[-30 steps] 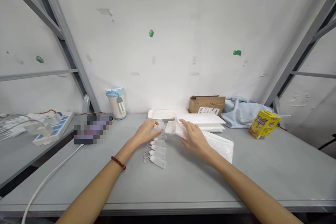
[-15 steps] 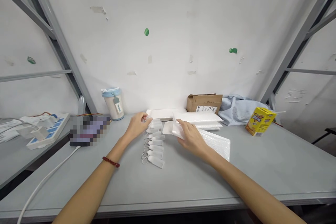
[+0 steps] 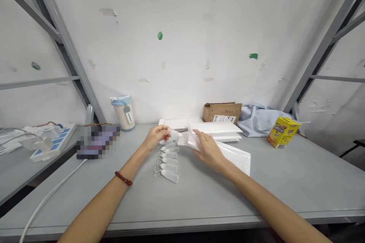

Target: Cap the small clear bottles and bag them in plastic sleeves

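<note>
Pinched in my left hand [image 3: 156,137] is a small translucent plastic squeeze bottle [image 3: 174,133], its far end at the mouth of a white bubble mailer [image 3: 238,156]. My right hand [image 3: 209,149] grips that mailer near its opening, with the flap turned toward the left hand. The rest of the mailer slopes down to the right across the table. Below my left hand, several more squeeze bottles [image 3: 170,175] with thin loops lie in a column, loops to the left. Behind my right hand is a stack of white bubble mailers [image 3: 218,127].
A white flat box [image 3: 173,123] lies against the wall, with a brown carton [image 3: 222,112] and a blue cloth [image 3: 258,119] to its right. A yellow drink box [image 3: 283,132] with a straw stands farther right. On the left are a tumbler [image 3: 124,115], a phone [image 3: 98,142] and a power strip [image 3: 54,146].
My left hand has picked a squeeze bottle from the top of the column and moved it right, to the mailer's mouth. My right hand has stayed nearly still with the mailer.
</note>
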Demonstrator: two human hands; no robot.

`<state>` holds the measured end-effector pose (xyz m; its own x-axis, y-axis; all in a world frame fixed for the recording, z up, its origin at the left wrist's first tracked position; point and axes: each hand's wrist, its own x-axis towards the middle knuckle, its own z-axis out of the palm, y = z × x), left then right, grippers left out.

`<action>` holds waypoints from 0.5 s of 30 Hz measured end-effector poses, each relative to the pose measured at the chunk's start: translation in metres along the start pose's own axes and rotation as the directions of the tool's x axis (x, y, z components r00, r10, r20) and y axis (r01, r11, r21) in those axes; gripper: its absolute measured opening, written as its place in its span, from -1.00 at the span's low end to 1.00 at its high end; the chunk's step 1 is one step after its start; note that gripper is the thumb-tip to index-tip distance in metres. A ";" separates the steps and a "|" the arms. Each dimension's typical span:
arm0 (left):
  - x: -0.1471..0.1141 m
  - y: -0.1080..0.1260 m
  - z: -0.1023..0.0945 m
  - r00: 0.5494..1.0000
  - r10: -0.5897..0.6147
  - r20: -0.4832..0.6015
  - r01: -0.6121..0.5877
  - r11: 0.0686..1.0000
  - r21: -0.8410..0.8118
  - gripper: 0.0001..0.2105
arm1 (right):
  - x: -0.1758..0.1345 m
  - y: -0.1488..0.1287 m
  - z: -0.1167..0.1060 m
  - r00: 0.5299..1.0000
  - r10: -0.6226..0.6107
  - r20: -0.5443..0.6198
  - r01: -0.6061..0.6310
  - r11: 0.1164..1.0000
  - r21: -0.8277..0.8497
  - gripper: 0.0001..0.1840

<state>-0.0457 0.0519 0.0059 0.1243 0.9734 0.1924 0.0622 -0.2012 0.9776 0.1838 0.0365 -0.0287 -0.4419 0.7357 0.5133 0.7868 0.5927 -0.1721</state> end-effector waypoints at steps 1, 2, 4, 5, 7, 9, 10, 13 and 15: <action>0.000 0.000 0.001 1.000 -0.005 0.020 0.005 1.000 -0.002 -0.80 | 0.000 0.000 0.000 1.000 0.004 0.001 -0.004 1.000 0.004 -0.30; -0.001 0.000 0.001 0.999 -0.009 0.041 0.009 1.000 0.003 -0.80 | 0.000 0.000 0.000 1.000 0.008 0.004 -0.008 1.000 0.007 -0.30; -0.001 0.000 0.003 0.997 -0.013 0.078 0.010 0.999 0.043 -0.79 | 0.001 -0.001 0.000 1.000 0.011 0.010 -0.011 1.000 0.009 -0.30; -0.001 -0.001 0.004 0.996 -0.011 0.094 0.004 0.997 0.072 -0.79 | 0.001 -0.001 0.000 1.000 0.010 0.011 -0.010 1.000 0.010 -0.30; -0.001 -0.002 0.007 0.992 0.002 0.125 -0.017 0.992 0.125 -0.77 | 0.000 -0.002 -0.001 1.000 0.000 0.012 0.000 1.000 0.013 -0.29; -0.001 -0.006 0.009 0.987 0.008 0.158 -0.034 0.986 0.163 -0.75 | 0.000 -0.003 -0.001 1.000 -0.008 0.015 0.008 1.000 0.019 -0.28; -0.001 -0.008 0.010 0.985 0.005 0.172 -0.036 0.983 0.181 -0.74 | 0.000 -0.003 -0.002 1.000 -0.008 0.018 0.008 1.000 0.021 -0.28; 0.000 -0.014 0.013 0.984 -0.014 0.179 -0.028 0.973 0.230 -0.69 | 0.000 -0.004 -0.003 1.000 -0.001 0.027 0.001 1.000 0.021 -0.28; 0.000 -0.017 0.015 0.985 -0.014 0.170 -0.028 0.969 0.246 -0.67 | 0.000 -0.005 -0.003 1.000 0.002 0.029 -0.002 1.000 0.019 -0.28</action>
<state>-0.0320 0.0535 -0.0125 0.2899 0.9434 0.1610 0.3006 -0.2495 0.9206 0.1814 0.0324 -0.0254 -0.4531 0.7459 0.4882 0.7796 0.5971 -0.1888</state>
